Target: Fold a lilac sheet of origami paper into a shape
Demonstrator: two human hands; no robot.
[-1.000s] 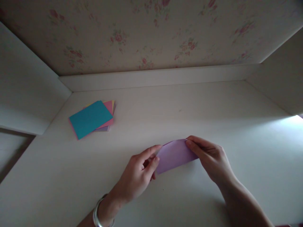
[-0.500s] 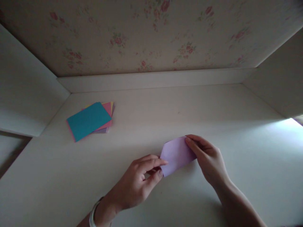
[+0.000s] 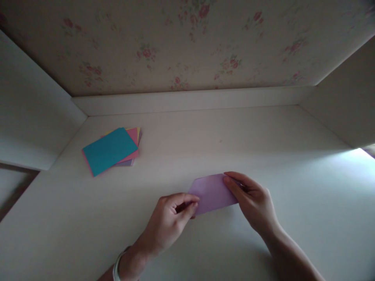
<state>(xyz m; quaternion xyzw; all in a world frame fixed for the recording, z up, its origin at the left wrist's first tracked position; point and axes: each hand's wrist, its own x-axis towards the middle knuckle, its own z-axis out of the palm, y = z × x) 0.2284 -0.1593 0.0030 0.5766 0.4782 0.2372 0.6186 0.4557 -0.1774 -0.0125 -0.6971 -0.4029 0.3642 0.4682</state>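
Note:
A sheet of purple paper (image 3: pixel 213 193) is held between my two hands, a little above the white tabletop. Its upper left corner looks slanted, as if cut or folded over. My left hand (image 3: pixel 172 220) pinches the paper's left end between thumb and fingers. At the right end, my right hand (image 3: pixel 253 199) grips the sheet with the thumb on top; its other fingers are partly hidden behind the paper.
To the far left lies a loose stack of coloured paper (image 3: pixel 109 152), blue on top with pink, yellow and purple edges below. A white ledge and flowered wall (image 3: pixel 187 50) close off the back of the table (image 3: pixel 175 156). White panels (image 3: pixel 32 89) stand at the sides.
Both hands have shifted slightly left with the purple paper, and the sheet lies more level. My left thumb now presses onto the paper's face. The paper stack has not moved.

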